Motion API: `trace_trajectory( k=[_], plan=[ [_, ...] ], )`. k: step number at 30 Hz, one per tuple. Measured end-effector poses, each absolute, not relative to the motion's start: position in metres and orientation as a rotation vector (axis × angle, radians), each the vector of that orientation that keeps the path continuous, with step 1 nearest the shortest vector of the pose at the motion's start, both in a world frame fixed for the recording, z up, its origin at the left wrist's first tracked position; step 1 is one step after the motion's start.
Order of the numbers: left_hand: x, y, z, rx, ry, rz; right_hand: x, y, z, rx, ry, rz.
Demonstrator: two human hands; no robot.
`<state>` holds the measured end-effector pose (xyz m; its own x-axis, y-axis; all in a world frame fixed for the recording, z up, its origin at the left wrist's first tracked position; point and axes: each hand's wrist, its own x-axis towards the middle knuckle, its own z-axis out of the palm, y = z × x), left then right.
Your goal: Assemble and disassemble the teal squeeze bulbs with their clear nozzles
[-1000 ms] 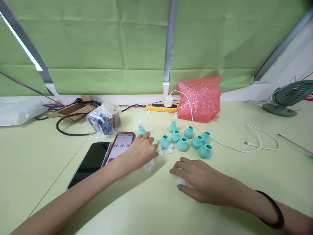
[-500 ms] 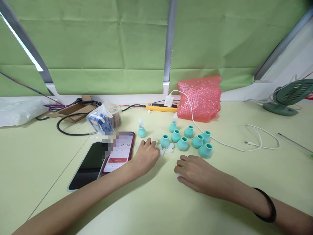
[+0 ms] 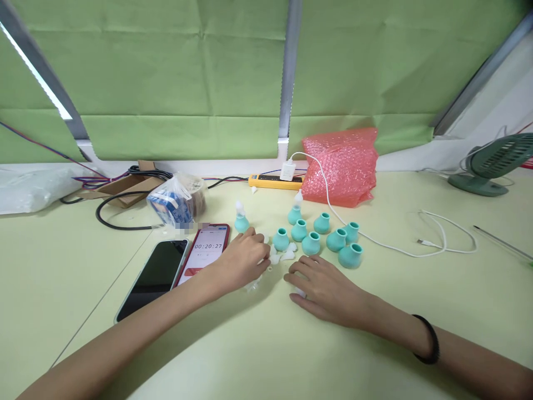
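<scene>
two phones lie left of my left grip, which curls down among translucent pieces, too covered to count; i cannot tell what it holds. nine teal bulbs stand beyond, two tipped, seven open-topped. my right grip is loosely closed around one white piece, between thumb and fingers.

The far side of the room is being covered by green blinds, which are being divided by gray window posts. A thin strip of bright light is being let in at the left. A white sill is being fronted by the pale yellow-green desk, whose top is being crossed by a seam.
</scene>
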<state>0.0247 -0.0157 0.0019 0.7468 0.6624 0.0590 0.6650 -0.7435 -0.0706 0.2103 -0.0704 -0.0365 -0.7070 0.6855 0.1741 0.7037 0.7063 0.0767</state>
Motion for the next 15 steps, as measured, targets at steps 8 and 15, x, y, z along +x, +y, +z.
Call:
trace_trajectory(
  k=[8,15],
  plan=[
    [0.012,-0.022,0.019,-2.900,-1.206,0.219,0.206,-0.074,-0.058,-0.972,-2.568,-0.158],
    [0.022,-0.036,0.008,-2.955,-1.065,0.360,0.203,-0.078,-0.061,-0.915,-2.532,-0.098]
  ],
)
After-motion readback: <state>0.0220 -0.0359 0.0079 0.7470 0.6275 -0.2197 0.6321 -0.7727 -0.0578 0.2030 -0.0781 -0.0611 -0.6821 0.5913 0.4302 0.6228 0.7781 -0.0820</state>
